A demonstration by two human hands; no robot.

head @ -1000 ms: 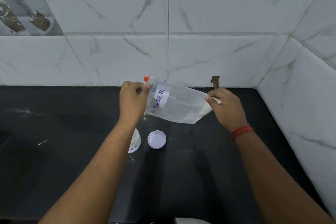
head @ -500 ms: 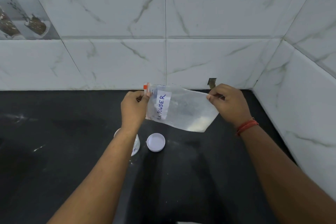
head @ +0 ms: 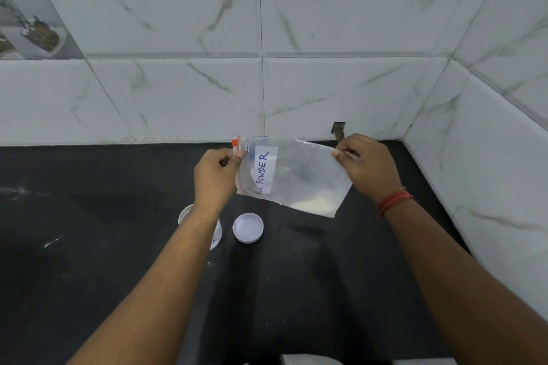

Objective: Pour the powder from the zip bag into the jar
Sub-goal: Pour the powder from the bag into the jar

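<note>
A clear zip bag (head: 299, 176) with a white label reading "POWDER" and an orange slider hangs in the air over the black counter. My left hand (head: 215, 176) pinches its zip end at the left. My right hand (head: 367, 167) pinches the opposite top corner. A little pale powder (head: 314, 204) lies in the bag's lowest corner at the right. The open jar (head: 185, 213) stands on the counter below my left wrist, mostly hidden by my forearm. Its white lid (head: 248, 227) lies flat just right of it.
The black counter (head: 89, 246) runs back to a white marble-tiled wall (head: 261, 38), with a side wall (head: 504, 157) close on the right. Faint powder specks mark the counter at the left. A small notch in the tile (head: 339, 130) sits behind my right hand.
Both hands stayed on the bag and tilted it, so its right corner dropped and the powder slid into it. The jar's rim has come out from under my left forearm.
</note>
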